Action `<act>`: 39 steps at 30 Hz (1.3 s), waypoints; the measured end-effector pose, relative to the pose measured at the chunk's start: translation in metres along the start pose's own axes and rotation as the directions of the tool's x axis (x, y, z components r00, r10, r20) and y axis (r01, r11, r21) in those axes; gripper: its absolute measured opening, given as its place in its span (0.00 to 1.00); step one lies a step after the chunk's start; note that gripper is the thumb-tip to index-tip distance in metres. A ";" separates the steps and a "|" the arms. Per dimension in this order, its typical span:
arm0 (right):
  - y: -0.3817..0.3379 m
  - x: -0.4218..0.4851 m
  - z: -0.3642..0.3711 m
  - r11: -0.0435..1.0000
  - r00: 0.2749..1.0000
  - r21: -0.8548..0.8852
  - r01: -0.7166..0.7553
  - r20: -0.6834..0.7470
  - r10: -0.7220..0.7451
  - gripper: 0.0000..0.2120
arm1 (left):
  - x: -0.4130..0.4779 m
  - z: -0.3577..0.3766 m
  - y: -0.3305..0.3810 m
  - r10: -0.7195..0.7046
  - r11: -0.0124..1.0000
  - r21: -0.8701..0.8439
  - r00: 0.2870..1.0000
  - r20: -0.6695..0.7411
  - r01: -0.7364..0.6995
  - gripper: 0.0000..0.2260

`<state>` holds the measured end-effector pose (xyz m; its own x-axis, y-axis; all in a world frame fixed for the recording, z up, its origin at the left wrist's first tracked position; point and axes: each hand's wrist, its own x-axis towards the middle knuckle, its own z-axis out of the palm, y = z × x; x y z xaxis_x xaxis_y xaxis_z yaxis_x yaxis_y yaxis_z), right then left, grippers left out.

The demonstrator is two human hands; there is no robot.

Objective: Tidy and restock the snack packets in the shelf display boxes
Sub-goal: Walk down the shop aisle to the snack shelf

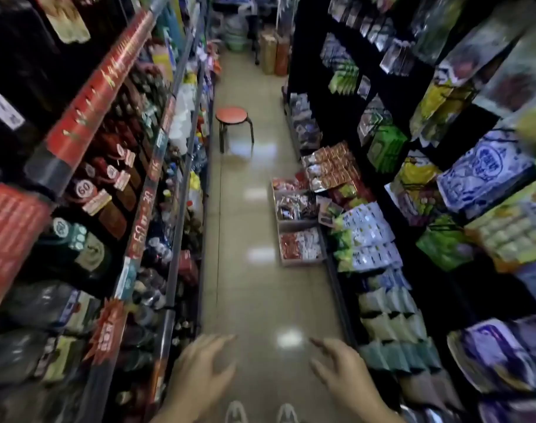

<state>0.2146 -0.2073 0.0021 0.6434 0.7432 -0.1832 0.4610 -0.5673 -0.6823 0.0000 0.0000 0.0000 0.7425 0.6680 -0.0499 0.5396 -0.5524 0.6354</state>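
Snack packets (300,245) in display boxes (295,225) on floor, mid-aisle, at foot of right shelf (337,285). Left hand (199,370) and right hand (340,374) near, low, fingers spread, holding nothing, well apart from boxes. Red stool (234,116) far down aisle. Left shelf (181,203) goods blurred.

A narrow, dim shop aisle (248,166).
Its glossy beige tile floor (260,300) runs between the left shelves (181,209) and the dark right shelves (321,71). Bright light patches (289,338) reflect on the tiles, and a red-topped stool (233,115) stands far down, near the left side.
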 end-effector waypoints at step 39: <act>-0.047 0.468 -0.027 0.980 0.964 -0.163 -0.112 0.223 0.148 0.22 | 0.426 -0.050 -0.091 -0.341 0.936 -0.054 0.934 0.107 0.348 0.19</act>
<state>0.5105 0.1576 -0.0331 0.5518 0.7115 -0.4350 0.4796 -0.6975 -0.5325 0.2469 0.3596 -0.0405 0.5520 0.7589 -0.3456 0.7418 -0.2575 0.6193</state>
